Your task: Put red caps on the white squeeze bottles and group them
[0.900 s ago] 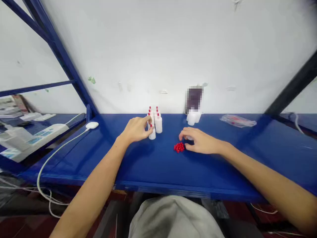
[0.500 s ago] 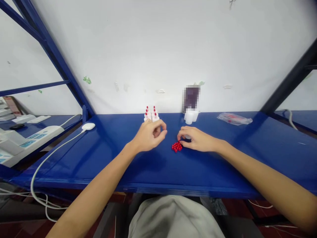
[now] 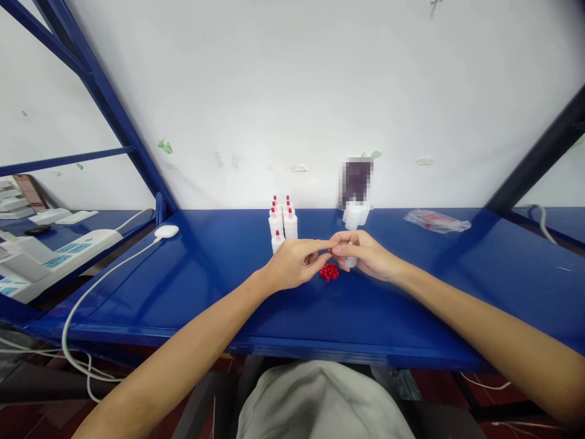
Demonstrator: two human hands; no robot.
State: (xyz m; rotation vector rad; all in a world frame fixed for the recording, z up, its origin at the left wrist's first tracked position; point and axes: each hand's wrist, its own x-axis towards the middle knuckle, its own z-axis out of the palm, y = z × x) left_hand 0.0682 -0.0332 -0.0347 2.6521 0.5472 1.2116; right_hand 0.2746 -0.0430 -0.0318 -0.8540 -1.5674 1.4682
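My right hand (image 3: 365,255) is closed around a small whitish, translucent piece (image 3: 351,261), mostly covered by the fingers. I cannot make out whether it is a bottle or a nozzle top. My left hand (image 3: 304,261) reaches across to it, index finger stretched so that its tip meets the right fingertips. The left thumb stays apart below, and nothing shows between thumb and finger. Just beneath both hands lies a cluster of small red caps (image 3: 329,272). Behind my left hand, several white squeeze bottles (image 3: 290,227) with red tips stand upright in two rows.
Several white capless containers (image 3: 356,214) stand near the wall, before a blurred dark rectangle (image 3: 357,181). A clear plastic bag (image 3: 436,221) with something red lies to the right. A white cable (image 3: 109,265) and a power strip (image 3: 68,256) occupy the left side of the blue table (image 3: 205,292).
My left hand has moved right and uncurled its index finger, meeting the right hand. The right hand has lifted off the red caps and turned, showing the whitish piece. A nearer bottle now shows.
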